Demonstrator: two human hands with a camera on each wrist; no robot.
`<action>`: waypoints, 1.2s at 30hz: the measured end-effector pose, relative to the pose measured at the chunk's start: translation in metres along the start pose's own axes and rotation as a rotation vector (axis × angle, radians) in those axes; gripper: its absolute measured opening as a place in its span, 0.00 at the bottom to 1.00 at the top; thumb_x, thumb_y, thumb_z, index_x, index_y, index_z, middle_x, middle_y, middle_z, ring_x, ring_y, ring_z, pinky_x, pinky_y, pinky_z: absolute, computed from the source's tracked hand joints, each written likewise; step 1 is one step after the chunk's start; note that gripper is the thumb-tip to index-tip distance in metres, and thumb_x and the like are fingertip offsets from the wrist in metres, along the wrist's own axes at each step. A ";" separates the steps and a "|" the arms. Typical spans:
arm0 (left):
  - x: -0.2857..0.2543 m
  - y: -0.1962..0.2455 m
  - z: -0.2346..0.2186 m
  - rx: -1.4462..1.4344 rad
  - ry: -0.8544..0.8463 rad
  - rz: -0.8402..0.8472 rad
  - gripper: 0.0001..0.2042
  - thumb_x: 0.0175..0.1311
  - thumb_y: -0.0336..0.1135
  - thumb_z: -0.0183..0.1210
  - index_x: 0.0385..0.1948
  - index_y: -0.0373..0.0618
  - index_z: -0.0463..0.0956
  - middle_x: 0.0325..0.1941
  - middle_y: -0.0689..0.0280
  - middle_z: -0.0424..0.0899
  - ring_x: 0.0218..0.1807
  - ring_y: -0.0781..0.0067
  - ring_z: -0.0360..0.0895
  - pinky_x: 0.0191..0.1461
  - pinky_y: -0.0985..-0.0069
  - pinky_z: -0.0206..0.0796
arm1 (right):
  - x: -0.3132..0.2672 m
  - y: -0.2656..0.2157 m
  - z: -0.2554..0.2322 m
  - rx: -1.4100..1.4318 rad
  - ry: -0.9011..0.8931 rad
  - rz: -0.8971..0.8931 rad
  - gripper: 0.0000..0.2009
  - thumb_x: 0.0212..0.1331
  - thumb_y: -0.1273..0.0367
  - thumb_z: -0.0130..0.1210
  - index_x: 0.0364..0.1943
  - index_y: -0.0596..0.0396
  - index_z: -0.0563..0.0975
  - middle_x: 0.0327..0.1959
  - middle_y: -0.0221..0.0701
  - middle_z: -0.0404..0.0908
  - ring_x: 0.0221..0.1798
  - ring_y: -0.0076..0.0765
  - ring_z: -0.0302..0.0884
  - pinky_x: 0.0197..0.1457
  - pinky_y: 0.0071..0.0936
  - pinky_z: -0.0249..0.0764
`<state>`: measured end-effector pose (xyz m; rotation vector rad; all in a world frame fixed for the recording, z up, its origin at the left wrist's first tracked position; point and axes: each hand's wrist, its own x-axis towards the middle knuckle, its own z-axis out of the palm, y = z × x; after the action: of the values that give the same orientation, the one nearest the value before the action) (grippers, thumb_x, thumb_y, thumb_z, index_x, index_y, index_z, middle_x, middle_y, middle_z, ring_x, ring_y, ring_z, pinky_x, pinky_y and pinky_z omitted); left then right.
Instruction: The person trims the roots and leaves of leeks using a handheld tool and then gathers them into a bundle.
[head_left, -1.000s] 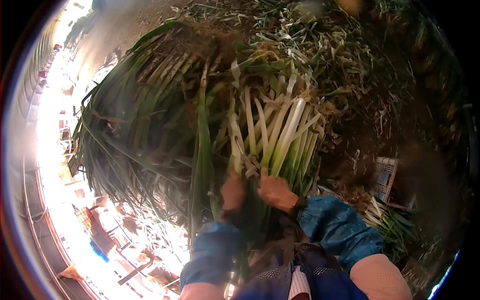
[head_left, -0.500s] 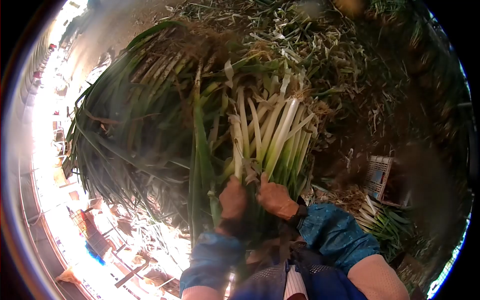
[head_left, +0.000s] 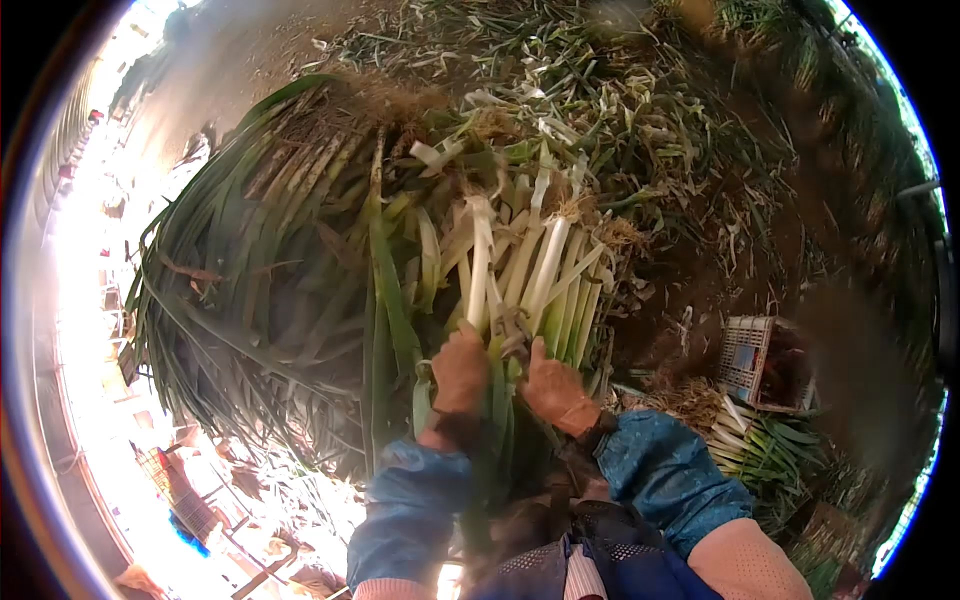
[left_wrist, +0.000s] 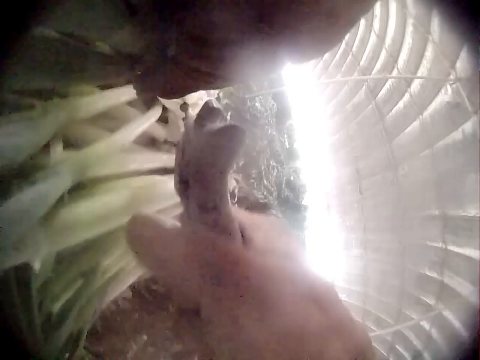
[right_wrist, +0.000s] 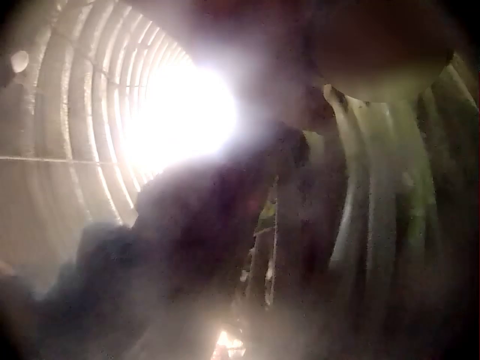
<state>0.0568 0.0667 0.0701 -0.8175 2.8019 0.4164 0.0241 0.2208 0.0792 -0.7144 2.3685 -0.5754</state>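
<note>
In the head view my left hand [head_left: 460,370] grips a leek [head_left: 480,265] just below its white shank, root end pointing away from me. Close beside it, my right hand [head_left: 557,393] has its fingers curled at the same leek's green leaves, thumb side up. Between the hands hangs a withered brownish leaf [head_left: 513,328]. Several peeled white leeks [head_left: 572,290] lie side by side just beyond the right hand. The left wrist view shows my left hand [left_wrist: 247,285] near pale stalks [left_wrist: 90,176]. Green leaves [right_wrist: 390,180] show in the dim right wrist view.
A large heap of untrimmed leeks [head_left: 270,250] spreads on the left. Trimmed leaf scraps [head_left: 600,110] litter the ground ahead. To the right are a plastic crate [head_left: 745,360] and a smaller bunch of leeks [head_left: 750,440]. A ribbed translucent tunnel wall [left_wrist: 397,172] curves beside me.
The head view has shifted, so the heap sits lower and further left. The leek in my left hand has come up and stands out more over the others. Both hands stay close together.
</note>
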 end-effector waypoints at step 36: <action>-0.071 -0.033 0.022 -0.214 -0.352 0.169 0.07 0.51 0.34 0.53 0.30 0.45 0.70 0.26 0.54 0.77 0.31 0.51 0.76 0.32 0.58 0.67 | 0.015 0.009 -0.029 0.070 -0.167 0.135 0.34 0.50 0.59 0.55 0.55 0.72 0.57 0.25 0.52 0.76 0.31 0.59 0.75 0.35 0.49 0.71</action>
<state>0.1355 0.0822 0.0611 -0.4868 2.5301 0.8133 -0.0074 0.2250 0.0893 -0.5448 2.2103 -0.5178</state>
